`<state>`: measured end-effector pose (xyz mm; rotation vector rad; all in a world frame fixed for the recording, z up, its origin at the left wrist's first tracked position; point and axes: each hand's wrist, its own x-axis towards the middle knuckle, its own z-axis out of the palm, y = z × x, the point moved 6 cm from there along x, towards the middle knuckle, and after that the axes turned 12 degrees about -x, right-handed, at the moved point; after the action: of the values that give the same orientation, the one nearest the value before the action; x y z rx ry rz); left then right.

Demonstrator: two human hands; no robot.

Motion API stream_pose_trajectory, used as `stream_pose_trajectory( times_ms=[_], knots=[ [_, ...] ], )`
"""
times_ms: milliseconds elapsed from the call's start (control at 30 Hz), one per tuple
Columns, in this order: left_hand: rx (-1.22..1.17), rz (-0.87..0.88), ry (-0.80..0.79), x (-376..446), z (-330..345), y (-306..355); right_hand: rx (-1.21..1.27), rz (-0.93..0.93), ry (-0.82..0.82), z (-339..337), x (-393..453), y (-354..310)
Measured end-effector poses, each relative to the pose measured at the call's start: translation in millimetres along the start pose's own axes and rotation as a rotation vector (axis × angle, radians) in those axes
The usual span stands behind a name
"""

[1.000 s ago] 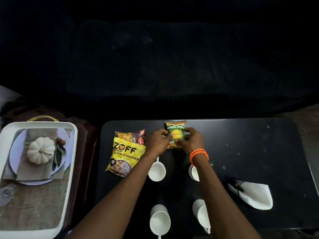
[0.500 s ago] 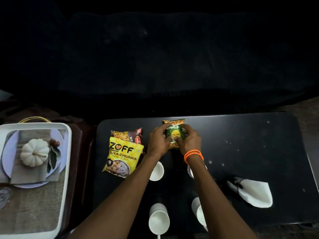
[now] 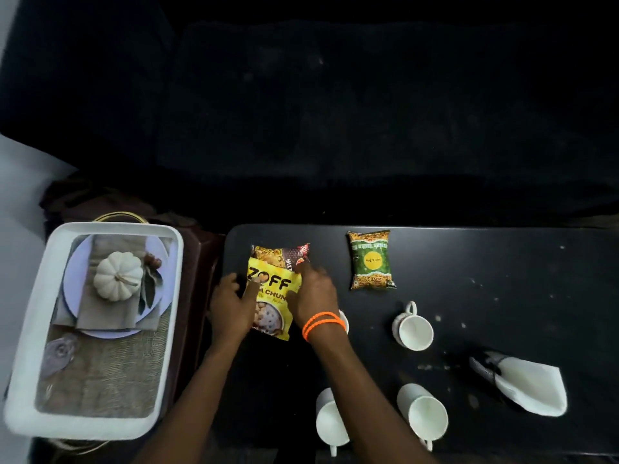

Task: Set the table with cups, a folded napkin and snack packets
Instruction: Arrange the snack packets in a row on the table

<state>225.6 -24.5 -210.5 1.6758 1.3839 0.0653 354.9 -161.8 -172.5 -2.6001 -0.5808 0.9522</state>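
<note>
1. Gripping the yellow packet [image 3: 273,298] from both sides, the two hands lay at the far left part of the black table [image 3: 502,296].
2. The left hand [image 3: 232,306] held the packet's left edge, its thumb laid across the printed front and its fingers curled at the edge.
3. The right hand [image 3: 315,296] covered the packet's right edge; it was blurred, so whether its fingers curled round the edge or only pressed on it could not be told. An orange band [image 3: 323,324] circled that wrist.
4. The yellow packet lay flat, overlapping the near part of a brown packet [image 3: 284,254], which showed just beyond it.
5. A green packet [image 3: 370,259] lay flat by itself to the right of both, near the table's far edge, apart from the hands.
6. Four white cups stood on the table. One cup [image 3: 413,329] stood with its handle pointing far, to the right of the right wrist. A second cup [image 3: 344,321] was mostly hidden behind that wrist.
7. Two more stood at the near edge: a near-left cup [image 3: 331,421] and a near-right cup [image 3: 425,413], each with its handle toward the near side.
8. A folded white napkin [image 3: 529,386] lay near the table's right side, well apart from the packets, its narrow end held in a dark ring.
9. Left of the table sat a white tray [image 3: 30,346] holding a plate [image 3: 72,279], a grey cloth and a small white pumpkin [image 3: 117,276].
</note>
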Motion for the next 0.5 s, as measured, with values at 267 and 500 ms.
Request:
stream_pose_trajectory(
  times_ms=[267, 500],
  knots=[
    [-0.139, 0.037, 0.002, -6.9, -24.4, -18.8, 0.254, 0.004, 0.113, -3.9, -10.4, -6.4],
    [-0.433, 0.112, -0.166, -20.1, 23.4, 70.9, 0.693, -0.096, 0.064, -54.2, -15.1, 37.7]
  ],
)
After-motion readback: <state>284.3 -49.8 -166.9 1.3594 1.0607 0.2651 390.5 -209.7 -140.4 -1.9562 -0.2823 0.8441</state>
